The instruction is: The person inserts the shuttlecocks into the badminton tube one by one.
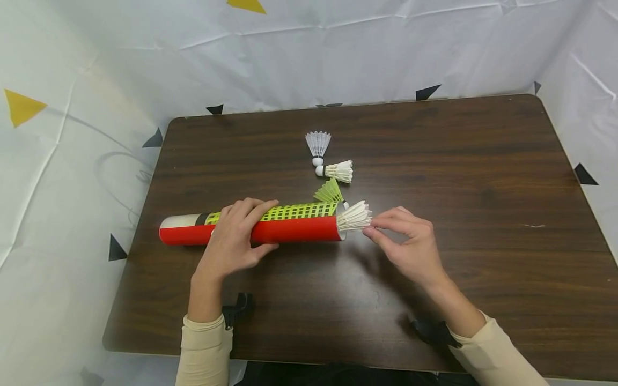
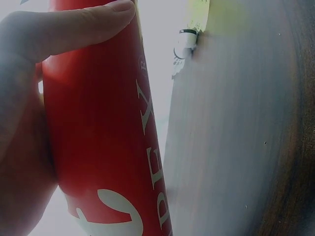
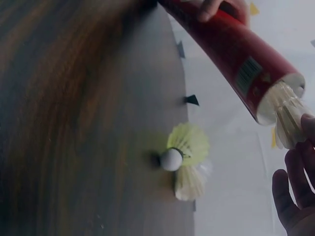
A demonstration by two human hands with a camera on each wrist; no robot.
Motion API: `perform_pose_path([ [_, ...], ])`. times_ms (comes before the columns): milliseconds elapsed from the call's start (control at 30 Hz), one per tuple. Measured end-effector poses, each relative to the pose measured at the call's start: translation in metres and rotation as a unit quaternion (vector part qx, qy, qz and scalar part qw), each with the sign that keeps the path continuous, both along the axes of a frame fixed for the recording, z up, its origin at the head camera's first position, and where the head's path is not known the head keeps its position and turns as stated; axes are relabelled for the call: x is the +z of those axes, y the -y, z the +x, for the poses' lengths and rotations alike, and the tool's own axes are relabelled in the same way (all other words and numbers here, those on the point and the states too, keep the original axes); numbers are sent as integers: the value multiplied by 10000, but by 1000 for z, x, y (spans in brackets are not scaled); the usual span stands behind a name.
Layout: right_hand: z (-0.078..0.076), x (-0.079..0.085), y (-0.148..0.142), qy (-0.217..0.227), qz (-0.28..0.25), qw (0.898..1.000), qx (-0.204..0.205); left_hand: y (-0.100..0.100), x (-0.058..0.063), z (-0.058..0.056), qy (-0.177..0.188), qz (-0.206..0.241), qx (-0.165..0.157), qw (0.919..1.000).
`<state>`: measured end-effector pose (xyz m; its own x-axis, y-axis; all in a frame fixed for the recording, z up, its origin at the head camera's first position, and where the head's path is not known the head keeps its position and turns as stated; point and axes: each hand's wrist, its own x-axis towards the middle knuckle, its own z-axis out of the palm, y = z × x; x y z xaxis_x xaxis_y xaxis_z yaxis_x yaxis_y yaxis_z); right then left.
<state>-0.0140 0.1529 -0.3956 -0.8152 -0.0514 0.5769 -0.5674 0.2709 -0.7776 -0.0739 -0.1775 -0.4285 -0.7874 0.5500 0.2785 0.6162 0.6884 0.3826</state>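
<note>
My left hand (image 1: 233, 236) grips a red shuttlecock tube (image 1: 296, 230) from above, around its middle. The tube lies sideways, with yellow-green and black checks along its far side and its open mouth facing right. A white feather shuttlecock (image 1: 354, 216) sits partly in that mouth, feathers sticking out and its base hidden inside. Thumb and fingertips of my right hand (image 1: 410, 241) pinch the feather ends. In the right wrist view, the white feathers (image 3: 287, 118) fan out from the tube's rim. Lettering shows on the red wall (image 2: 93, 128) in the left wrist view.
Beyond the tube, a yellow-green shuttlecock (image 1: 330, 191) lies near its mouth. Farther back are a cream feather shuttlecock (image 1: 339, 171) and a white one (image 1: 318, 145), close together. A dark wooden table (image 1: 483, 214) carries everything, with white sheeting (image 1: 338, 59) behind it.
</note>
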Motion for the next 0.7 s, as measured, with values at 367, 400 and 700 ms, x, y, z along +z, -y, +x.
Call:
perform_pose_path([
  [367, -13, -34, 3, 124, 549, 9974, 449, 0, -1, 1, 31, 12, -39, 10000],
  [400, -13, -34, 3, 121, 630, 9966, 515, -1, 0, 1, 34, 18, -44, 10000],
  [700, -16, -29, 8, -107, 969, 9916, 847, 0, 3, 1, 35, 33, -27, 10000],
])
